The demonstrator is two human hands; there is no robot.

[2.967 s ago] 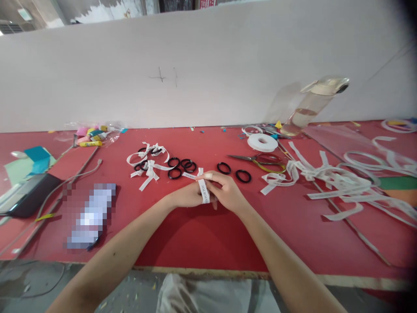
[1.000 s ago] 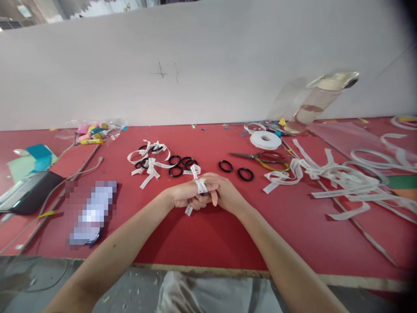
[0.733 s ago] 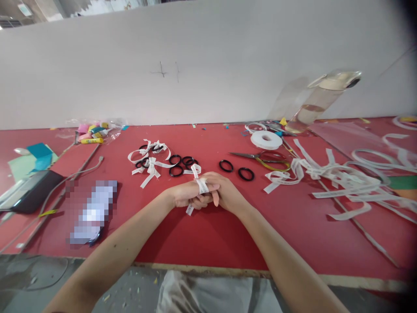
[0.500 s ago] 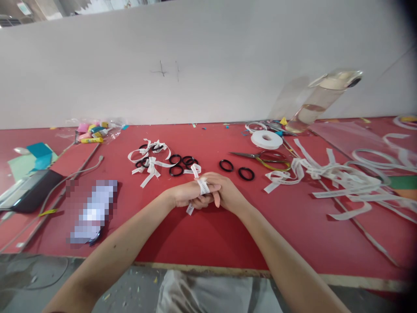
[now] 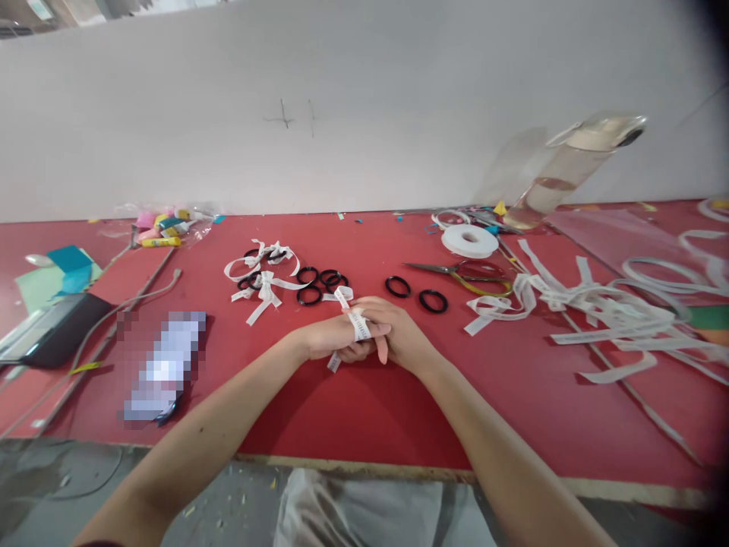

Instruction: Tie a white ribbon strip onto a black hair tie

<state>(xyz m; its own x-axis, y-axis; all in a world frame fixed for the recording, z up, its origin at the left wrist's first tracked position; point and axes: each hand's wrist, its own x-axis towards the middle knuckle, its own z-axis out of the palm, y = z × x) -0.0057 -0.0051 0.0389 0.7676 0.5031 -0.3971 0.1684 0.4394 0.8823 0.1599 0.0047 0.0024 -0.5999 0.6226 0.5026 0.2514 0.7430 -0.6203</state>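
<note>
My left hand (image 5: 330, 336) and my right hand (image 5: 403, 334) meet over the middle of the red table. A white ribbon (image 5: 361, 327) with dark printed letters loops over my left hand near the thumb, and its ends stick out above and below. The fingers of both hands are closed together around it; part of them is hidden. Just beyond lie several black hair ties, one (image 5: 309, 295) left of the hands and another (image 5: 433, 301) to the right. Farther left, white ribbon bows (image 5: 266, 287) lie tied on black hair ties.
Scissors (image 5: 461, 275), a ribbon roll (image 5: 469, 241) and a heap of cut ribbons (image 5: 604, 308) are on the right. A water bottle (image 5: 561, 178) leans against the white wall. At left lie a phone (image 5: 165, 365), a cable (image 5: 137, 300), a dark case (image 5: 68, 327) and a bag of colourful items (image 5: 165, 226).
The hands and ribbon stay in nearly the same hold. The whole view has shifted very slightly.
</note>
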